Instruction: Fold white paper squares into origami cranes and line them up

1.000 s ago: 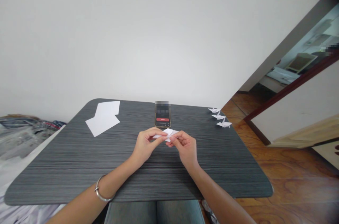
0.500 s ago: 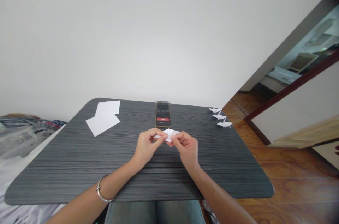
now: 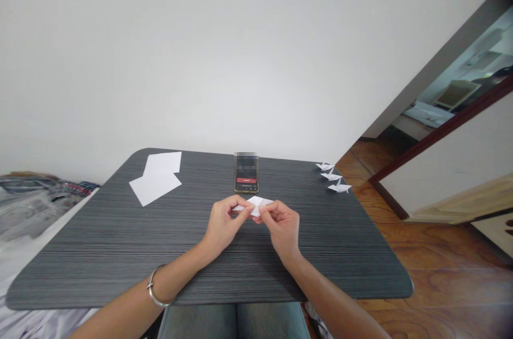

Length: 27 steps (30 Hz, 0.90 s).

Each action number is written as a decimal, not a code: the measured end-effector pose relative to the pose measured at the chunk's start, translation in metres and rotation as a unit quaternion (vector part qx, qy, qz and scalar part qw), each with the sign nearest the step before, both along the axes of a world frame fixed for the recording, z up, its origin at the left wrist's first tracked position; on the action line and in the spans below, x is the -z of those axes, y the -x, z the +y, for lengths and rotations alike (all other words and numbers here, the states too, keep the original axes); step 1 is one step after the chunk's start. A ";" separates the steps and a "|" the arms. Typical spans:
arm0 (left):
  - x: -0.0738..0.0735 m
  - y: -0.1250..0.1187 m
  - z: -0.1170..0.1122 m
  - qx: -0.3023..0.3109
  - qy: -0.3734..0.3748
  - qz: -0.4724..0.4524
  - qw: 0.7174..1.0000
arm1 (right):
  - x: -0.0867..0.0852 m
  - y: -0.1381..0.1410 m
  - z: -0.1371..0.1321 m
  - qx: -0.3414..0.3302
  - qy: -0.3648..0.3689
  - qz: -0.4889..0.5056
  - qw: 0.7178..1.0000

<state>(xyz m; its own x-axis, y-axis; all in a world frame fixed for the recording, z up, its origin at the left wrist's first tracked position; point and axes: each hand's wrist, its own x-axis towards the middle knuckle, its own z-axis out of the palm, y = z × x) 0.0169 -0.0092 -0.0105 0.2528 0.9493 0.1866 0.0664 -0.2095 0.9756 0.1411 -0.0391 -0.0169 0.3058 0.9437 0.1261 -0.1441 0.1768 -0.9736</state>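
Note:
A small piece of folded white paper (image 3: 256, 201) is pinched between both hands above the middle of the dark table (image 3: 160, 237). My left hand (image 3: 225, 221) grips its left side between thumb and fingers. On the other side, my right hand (image 3: 284, 224) pinches it with the thumb on top, close to the left thumb. The fingertips cover part of the folds. Just beyond the paper lies a phone (image 3: 246, 173) with a partly blurred screen.
Three folded paper cranes (image 3: 331, 175) stand in a row near the far right edge. Two white paper sheets (image 3: 156, 189) overlap at the far left. A pale wall (image 3: 248, 61) rises behind the table. Plastic-covered items (image 3: 28, 211) lie to the left, below the tabletop.
Both hands stay almost in place with the folded paper between them. The paper and fingers have shifted only very slightly; everything else looks the same.

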 end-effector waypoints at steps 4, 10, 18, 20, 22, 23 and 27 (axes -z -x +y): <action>0.001 0.000 0.000 0.007 0.014 -0.016 1.000 | 0.001 0.000 0.000 0.004 -0.004 -0.009 1.000; -0.003 -0.002 0.001 0.032 0.069 -0.087 0.993 | 0.001 -0.003 0.001 -0.001 0.000 -0.009 1.000; -0.002 0.004 0.008 0.067 0.103 -0.088 0.988 | 0.003 -0.007 0.003 -0.002 0.010 -0.017 1.000; -0.001 0.005 0.009 0.072 0.112 -0.091 0.987 | 0.003 -0.007 0.003 -0.001 0.011 -0.020 1.000; -0.001 0.005 0.009 0.078 0.119 -0.096 0.985 | 0.002 -0.007 0.003 0.002 0.010 -0.022 1.000; -0.001 0.006 0.009 0.084 0.124 -0.100 0.984 | 0.002 -0.007 0.003 0.004 0.009 -0.023 1.000; -0.006 0.008 0.009 0.089 0.142 -0.128 0.977 | 0.002 -0.009 0.003 0.012 0.004 -0.026 1.000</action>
<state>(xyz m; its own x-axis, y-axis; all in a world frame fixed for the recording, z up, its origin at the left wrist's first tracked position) 0.0090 0.0001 -0.0042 0.3986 0.9171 -0.0003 -0.1997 0.0872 0.9760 0.1497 -0.0359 -0.0186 0.3208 0.9375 0.1353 -0.0891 0.1721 -0.9810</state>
